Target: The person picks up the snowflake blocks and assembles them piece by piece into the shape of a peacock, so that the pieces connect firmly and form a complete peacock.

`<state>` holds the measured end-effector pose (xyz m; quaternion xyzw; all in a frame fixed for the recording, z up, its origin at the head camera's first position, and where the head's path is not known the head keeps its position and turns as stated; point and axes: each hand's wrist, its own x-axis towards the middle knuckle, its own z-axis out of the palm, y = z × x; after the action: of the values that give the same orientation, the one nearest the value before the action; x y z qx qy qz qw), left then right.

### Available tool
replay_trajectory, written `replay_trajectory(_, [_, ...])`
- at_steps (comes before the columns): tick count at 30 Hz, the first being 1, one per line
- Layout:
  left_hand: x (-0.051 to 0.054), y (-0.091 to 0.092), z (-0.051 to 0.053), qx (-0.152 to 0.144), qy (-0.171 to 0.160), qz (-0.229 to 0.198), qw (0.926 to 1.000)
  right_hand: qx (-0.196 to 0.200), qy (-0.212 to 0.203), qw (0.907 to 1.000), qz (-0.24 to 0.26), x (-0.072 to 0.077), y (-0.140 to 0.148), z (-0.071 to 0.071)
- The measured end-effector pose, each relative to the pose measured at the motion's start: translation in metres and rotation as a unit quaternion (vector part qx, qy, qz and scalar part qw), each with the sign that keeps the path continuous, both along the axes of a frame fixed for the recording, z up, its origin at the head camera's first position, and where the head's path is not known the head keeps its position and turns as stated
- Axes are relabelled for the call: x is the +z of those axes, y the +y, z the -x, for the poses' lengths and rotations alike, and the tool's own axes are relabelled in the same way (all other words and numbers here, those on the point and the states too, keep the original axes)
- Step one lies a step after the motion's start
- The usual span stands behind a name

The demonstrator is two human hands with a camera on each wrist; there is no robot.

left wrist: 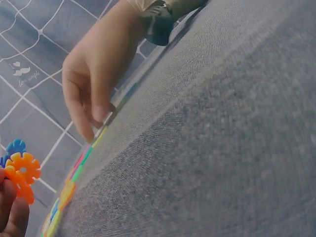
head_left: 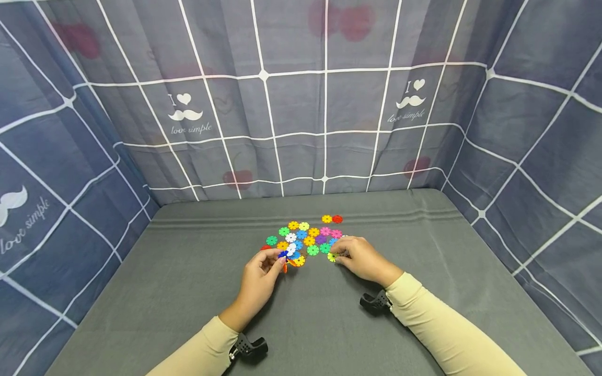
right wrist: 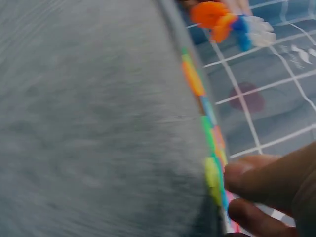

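Observation:
My left hand pinches a small cluster of joined flower-shaped discs, with dark blue, white and orange pieces. In the left wrist view, orange discs and a blue one stand out beyond the fingertips of the left hand. At the right edge of the loose discs, my right hand is lowered beside a yellow-green disc. Its thumb and finger are parted near that disc in the right wrist view; no held piece shows.
Loose flower discs in many colours, among them green, purple and pink, lie flat between and beyond the hands. A yellow and a red disc lie farther back. Grid-patterned curtains surround the grey cloth surface.

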<state>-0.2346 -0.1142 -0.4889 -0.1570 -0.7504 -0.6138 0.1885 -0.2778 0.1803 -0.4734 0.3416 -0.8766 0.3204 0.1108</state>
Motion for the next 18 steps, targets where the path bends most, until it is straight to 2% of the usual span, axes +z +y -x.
replay_trajectory(3, [-0.0010, -0.0006, -0.0003, -0.003, 0.009, 0.007, 0.9999, 0.008, 0.031, 0.9990, -0.030, -0.0056, -0.0057, -0.0017])
replay_trajectory(8, [-0.0027, -0.0002, -0.0013, -0.015, 0.039, 0.043, 0.9982, -0.008, 0.029, 0.9986, -0.044, -0.0091, -0.0079, -0.0052])
replay_trajectory(15, [0.0001, -0.0002, -0.0038, -0.040, 0.071, 0.062, 0.9947, -0.019, 0.043, 0.9986, -0.024, -0.0077, -0.0103, -0.0070])
replay_trajectory(18, [-0.0009, -0.0006, -0.0035, -0.040, 0.091, 0.074, 0.9923, -0.023, 0.033, 0.9991, -0.014, -0.0074, -0.0100, -0.0074])
